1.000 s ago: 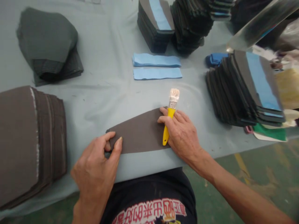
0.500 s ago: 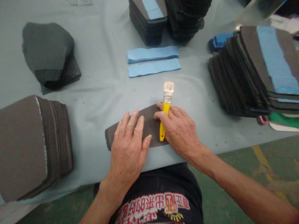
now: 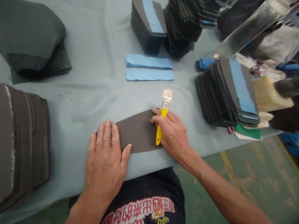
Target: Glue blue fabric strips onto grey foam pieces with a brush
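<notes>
A dark grey fabric piece (image 3: 137,133) lies on the table in front of me. My left hand (image 3: 105,155) rests flat on its left end, fingers stretched out. At the right end is my right hand (image 3: 171,130), gripping a paintbrush (image 3: 161,126) with a yellow handle between thumb and fingers. The brush's pale, whitish bristles point away from me. Fingers of the right hand also touch the fabric's right edge. Beyond the piece lie light blue strips (image 3: 149,74), one set folded or stacked behind another.
Stacked dark fabric pieces stand at the left (image 3: 28,143), at the right (image 3: 226,93) with a blue strip on top, and at the back (image 3: 149,28). A dark cloth bundle (image 3: 30,40) sits at the far left. Right of them are a clear cylinder (image 3: 252,28) and a plastic bag (image 3: 280,43).
My left hand has slid left along the fabric, uncovering its middle. My right hand keeps hold of the brush at the right end. The view has shifted to the right.
</notes>
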{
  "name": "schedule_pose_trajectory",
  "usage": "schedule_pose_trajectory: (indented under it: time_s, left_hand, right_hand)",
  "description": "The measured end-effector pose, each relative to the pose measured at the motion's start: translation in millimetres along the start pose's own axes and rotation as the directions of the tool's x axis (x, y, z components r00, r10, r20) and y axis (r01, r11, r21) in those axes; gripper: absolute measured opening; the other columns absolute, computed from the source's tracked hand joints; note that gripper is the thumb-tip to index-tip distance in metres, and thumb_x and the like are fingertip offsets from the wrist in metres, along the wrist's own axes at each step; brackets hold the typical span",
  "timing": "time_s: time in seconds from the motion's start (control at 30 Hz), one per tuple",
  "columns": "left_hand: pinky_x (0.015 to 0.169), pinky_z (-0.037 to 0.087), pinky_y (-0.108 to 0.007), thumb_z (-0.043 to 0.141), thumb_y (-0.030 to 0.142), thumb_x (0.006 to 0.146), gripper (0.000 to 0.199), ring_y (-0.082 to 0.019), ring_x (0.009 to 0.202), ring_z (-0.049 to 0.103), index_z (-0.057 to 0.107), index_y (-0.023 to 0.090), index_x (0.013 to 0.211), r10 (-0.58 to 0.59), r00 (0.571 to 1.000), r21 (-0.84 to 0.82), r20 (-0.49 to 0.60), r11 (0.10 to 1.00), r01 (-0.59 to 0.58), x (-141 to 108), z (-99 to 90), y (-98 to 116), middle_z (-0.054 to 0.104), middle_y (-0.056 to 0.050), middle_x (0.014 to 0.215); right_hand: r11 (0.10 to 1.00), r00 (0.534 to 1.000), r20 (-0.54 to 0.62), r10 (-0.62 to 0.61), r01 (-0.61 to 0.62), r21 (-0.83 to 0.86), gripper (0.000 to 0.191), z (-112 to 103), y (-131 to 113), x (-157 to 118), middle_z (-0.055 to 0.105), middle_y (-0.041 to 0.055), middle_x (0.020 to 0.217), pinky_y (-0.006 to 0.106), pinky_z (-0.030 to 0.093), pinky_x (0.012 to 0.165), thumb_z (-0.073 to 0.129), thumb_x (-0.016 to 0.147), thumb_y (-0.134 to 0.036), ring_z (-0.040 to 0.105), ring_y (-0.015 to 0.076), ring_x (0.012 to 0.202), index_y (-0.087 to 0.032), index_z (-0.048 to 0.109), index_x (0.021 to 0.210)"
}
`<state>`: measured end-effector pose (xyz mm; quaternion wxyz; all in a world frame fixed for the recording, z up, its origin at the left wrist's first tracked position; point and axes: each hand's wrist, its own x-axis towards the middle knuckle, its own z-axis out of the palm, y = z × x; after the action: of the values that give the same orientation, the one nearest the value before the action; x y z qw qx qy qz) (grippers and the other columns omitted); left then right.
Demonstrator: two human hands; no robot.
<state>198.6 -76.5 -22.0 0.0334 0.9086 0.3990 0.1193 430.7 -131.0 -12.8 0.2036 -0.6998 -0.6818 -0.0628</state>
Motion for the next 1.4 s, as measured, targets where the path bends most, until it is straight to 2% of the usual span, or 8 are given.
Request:
schedule_pose_trajectory:
  time_s: [0.13,0.33,0.53,0.63,0.77,0.93,1.17,1.4]
  left_hand:
    - [0.124,0.039,-0.069,0.035,0.035,0.111,0.064,-0.050,0.158,0.041,0.038,-0.006,0.160,-0.004,1.000,0.000,-0.009,1.000,0.004,2.1,-0.8,3.1,0.041,-0.038,0.167]
    - [0.122,0.042,-0.068,0.037,0.032,0.110,0.061,-0.051,0.154,0.047,0.043,-0.007,0.157,0.002,0.999,0.007,-0.043,1.000,-0.001,1.5,-0.6,3.6,0.045,-0.038,0.164]
    - [0.119,0.043,-0.074,0.038,0.031,0.111,0.061,-0.054,0.153,0.047,0.044,-0.010,0.156,-0.008,1.000,-0.007,-0.013,1.000,0.008,4.1,-5.2,7.0,0.044,-0.039,0.164]
    - [0.120,0.041,-0.075,0.037,0.033,0.112,0.062,-0.055,0.154,0.044,0.042,-0.010,0.157,-0.027,0.999,-0.019,0.023,0.999,0.028,4.5,-7.6,7.8,0.042,-0.039,0.165]
    - [0.127,0.032,-0.074,0.036,0.036,0.112,0.066,-0.052,0.160,0.036,0.035,-0.006,0.163,-0.046,0.997,-0.042,0.065,0.998,0.049,1.5,-8.1,4.1,0.037,-0.037,0.170]
    - [0.135,0.018,-0.071,0.038,0.041,0.112,0.074,-0.045,0.168,0.020,0.016,0.006,0.173,-0.017,0.992,-0.069,0.123,0.997,0.025,-5.2,-11.1,-7.2,0.026,-0.032,0.176]
    - [0.134,0.021,-0.070,0.034,0.045,0.113,0.077,-0.046,0.168,0.020,0.006,0.010,0.175,-0.013,0.991,-0.025,0.136,1.000,0.016,-12.0,-14.2,-16.1,0.024,-0.032,0.177]
    - [0.130,0.023,-0.077,0.028,0.060,0.112,0.084,-0.050,0.167,0.019,0.010,0.004,0.173,-0.084,0.986,0.022,0.146,0.996,0.082,-22.4,-22.8,-26.5,0.023,-0.038,0.175]
  right_hand:
    - [0.999,0.998,-0.069,0.009,-0.005,0.054,0.009,-2.2,-15.0,6.7,0.076,0.0146,0.141,0.049,0.056,0.113,0.057,0.109,-0.018,0.074,0.0276,0.128,-0.023,0.064,0.107]
    - [0.961,0.960,0.156,-0.234,0.204,0.185,0.017,8.5,-47.5,17.8,0.067,0.0101,0.155,0.047,0.044,0.127,0.053,0.111,-0.023,0.063,0.0203,0.143,-0.025,0.066,0.121]
    - [0.984,0.988,0.138,-0.068,0.043,0.173,0.015,11.4,-12.2,7.2,0.062,0.0186,0.159,0.054,0.043,0.127,0.059,0.107,-0.025,0.059,0.0262,0.149,-0.022,0.061,0.121]
    - [0.985,0.992,0.115,-0.042,0.021,0.173,0.018,7.9,3.5,-0.3,0.060,0.0216,0.160,0.055,0.042,0.127,0.061,0.105,-0.025,0.059,0.0277,0.149,-0.021,0.058,0.122]
    - [0.985,0.993,0.118,-0.020,-0.001,0.174,0.019,6.5,7.7,-3.2,0.060,0.0171,0.162,0.055,0.041,0.128,0.060,0.105,-0.023,0.059,0.0272,0.148,-0.024,0.057,0.124]
    - [0.979,0.986,0.159,-0.049,0.016,0.202,0.019,3.6,15.5,-2.9,0.056,0.0145,0.165,0.057,0.040,0.129,0.056,0.107,-0.023,0.058,0.0277,0.150,-0.025,0.056,0.126]
    - [0.973,0.978,0.206,-0.041,-0.008,0.232,0.022,-0.4,27.1,-2.8,0.058,0.0104,0.165,0.056,0.044,0.126,0.058,0.105,-0.021,0.057,0.0286,0.150,-0.027,0.058,0.127]
    - [0.964,0.991,0.123,-0.057,0.022,0.264,0.022,3.7,27.4,-4.8,0.060,0.0139,0.162,0.057,0.045,0.124,0.057,0.105,-0.019,0.061,0.0321,0.144,-0.024,0.059,0.126]
